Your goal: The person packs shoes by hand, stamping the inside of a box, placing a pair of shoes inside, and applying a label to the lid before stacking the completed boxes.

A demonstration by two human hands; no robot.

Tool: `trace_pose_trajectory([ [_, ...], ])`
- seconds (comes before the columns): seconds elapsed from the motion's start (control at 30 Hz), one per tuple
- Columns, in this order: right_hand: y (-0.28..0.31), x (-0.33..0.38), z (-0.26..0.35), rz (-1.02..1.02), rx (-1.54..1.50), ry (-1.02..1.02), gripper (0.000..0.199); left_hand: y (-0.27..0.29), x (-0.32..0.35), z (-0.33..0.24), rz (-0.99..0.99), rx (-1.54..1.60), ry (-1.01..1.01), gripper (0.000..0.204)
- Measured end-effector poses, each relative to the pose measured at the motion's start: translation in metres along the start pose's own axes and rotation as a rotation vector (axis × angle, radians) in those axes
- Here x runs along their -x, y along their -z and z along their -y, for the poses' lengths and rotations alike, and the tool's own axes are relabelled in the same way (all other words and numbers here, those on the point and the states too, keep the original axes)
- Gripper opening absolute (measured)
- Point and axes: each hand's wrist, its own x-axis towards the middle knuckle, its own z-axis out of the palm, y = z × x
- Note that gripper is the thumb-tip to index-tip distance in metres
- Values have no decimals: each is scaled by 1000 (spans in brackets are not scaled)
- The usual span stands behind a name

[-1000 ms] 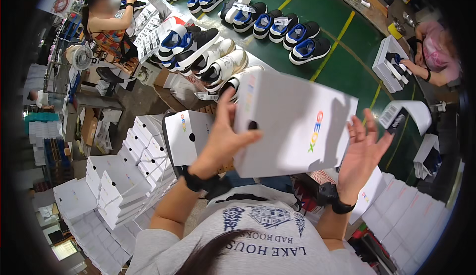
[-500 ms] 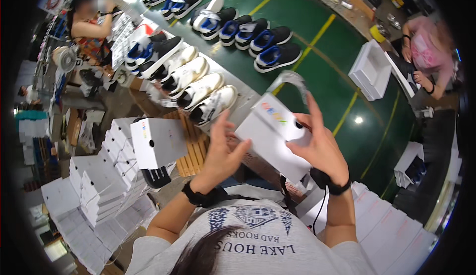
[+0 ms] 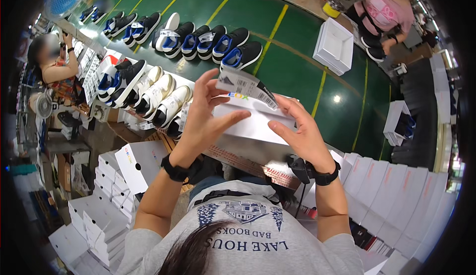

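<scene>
Curved left hand (image 3: 204, 116) facing right hand (image 3: 306, 138)

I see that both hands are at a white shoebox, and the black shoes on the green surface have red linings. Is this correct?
Only the lining colour is wrong: in the head view, the black shoes on the green surface have blue linings. The left hand and right hand are indeed at a white shoebox.

Label (image 3: 247, 89): barcode, small shoe pic, blk print. White box (image 3: 257, 129) under it: multicol. letters. Grey T-shirt (image 3: 248, 235): dk-blue wording w/ house drawing. Box stack (image 3: 384, 188) on R: red print.
</scene>
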Motion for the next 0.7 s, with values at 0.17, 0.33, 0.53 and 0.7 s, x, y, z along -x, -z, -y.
trace_pose_trajectory([
  [0.17, -1, 17, -9, -58, -89, -119, 40, 2, -10, 2, 31, 300, 292, 16],
  [0.33, -9, 29, -14, -158, -91, -99, 44, 5, 1, 1, 78, 339, 226, 12],
  [0.53, -6, 32, -2, -164, 85, -49, 55, 17, 10, 1, 90, 326, 194, 12],
  [0.7, -10, 28, -16, -138, 130, -2, 22, 19, 19, 3, 111, 379, 274, 12],
])
